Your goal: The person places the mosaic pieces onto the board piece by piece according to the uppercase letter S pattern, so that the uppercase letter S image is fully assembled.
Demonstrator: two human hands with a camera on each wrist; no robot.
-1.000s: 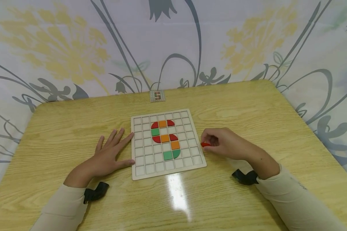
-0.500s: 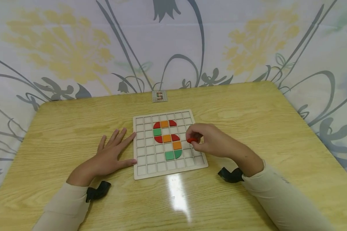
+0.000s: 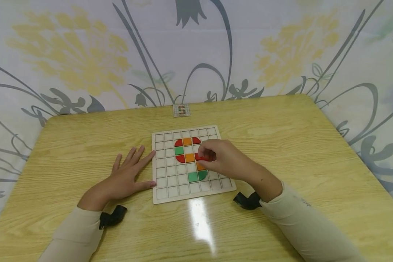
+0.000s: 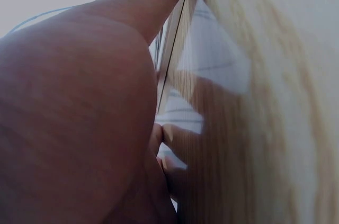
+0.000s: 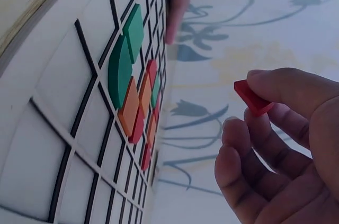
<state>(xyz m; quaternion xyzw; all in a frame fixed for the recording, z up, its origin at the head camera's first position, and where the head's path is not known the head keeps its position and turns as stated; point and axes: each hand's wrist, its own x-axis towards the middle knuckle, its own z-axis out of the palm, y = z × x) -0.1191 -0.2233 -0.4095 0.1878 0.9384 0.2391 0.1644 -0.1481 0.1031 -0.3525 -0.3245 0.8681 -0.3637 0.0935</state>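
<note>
A square grid board [image 3: 163, 190] lies on the table, bearing red, orange and green tiles laid in an S-like curve. Among them are an orange square tile [image 3: 190, 157], a green square tile [image 3: 193, 177] and a green rounded tile [image 5: 121, 73]. My right hand [image 3: 227, 160] is over the right part of the board, pinching a red tile [image 5: 253, 98] between thumb and fingers; in the right wrist view that tile is apart from the board. My left hand [image 3: 124, 178] lies spread on the table, thumb and forefinger touching the board's left edge.
A small card [image 3: 181, 110] with an S pattern on a grid lies at the table's back edge. Behind the wooden table [image 3: 101, 142] hangs a flower-patterned cloth [image 3: 144, 54]. A black wrist mount [image 3: 247, 201] sits under the right forearm, another on the left.
My right hand has carried the red tile leftward, from beside the board's right edge to over the tiles. The left hand has stayed at the board's left edge.
</note>
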